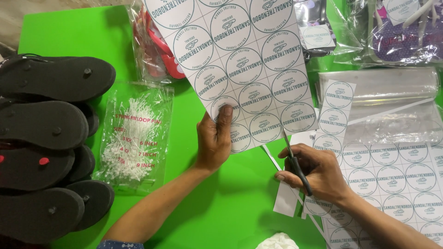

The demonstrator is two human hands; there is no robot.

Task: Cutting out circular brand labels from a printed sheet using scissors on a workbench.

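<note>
Many black sandals point(46, 138) stacked far left, pin bag point(134, 133) beside. Left hand point(213, 138) pinches sticker sheet point(240, 60) above the green table point(69, 32); right hand point(314, 173) grips scissors point(295, 161), mid-cut at sheet's bottom edge. Next likely needs steady snipping between circles.

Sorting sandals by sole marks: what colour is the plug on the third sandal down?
Red, on the black sandal at far left, in the head view.

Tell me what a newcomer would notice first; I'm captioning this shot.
The white sheet of round stickers at top centre, held up by the left hand while the right hand works scissors into its lower edge. Next, the bright green table, and the stack of black flip-flops along the left edge.
</note>
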